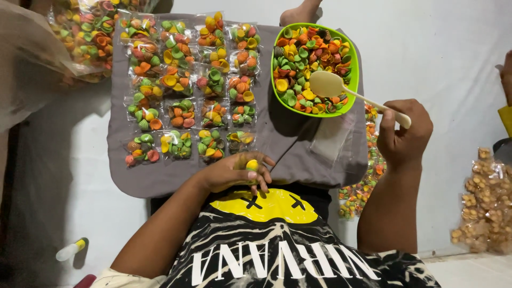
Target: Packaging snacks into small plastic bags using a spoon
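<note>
Cream plastic spoon point(341, 89), gripped by its handle in the right hand point(405, 133), its bowl resting over the shell-shaped coloured crackers in the green bowl point(353, 74).

The spoon's handle is clenched in the right fist, the green bowl lying just ahead and to the left of that hand. A yellow cracker point(252, 165) is pinched in the fingers of the left hand point(234, 172), at the near edge of the grey cloth point(298, 144). Small sealed packets of crackers point(181, 85) are laid in rows ahead of the left hand. An empty clear bag point(330, 140) lies between the hands.
</note>
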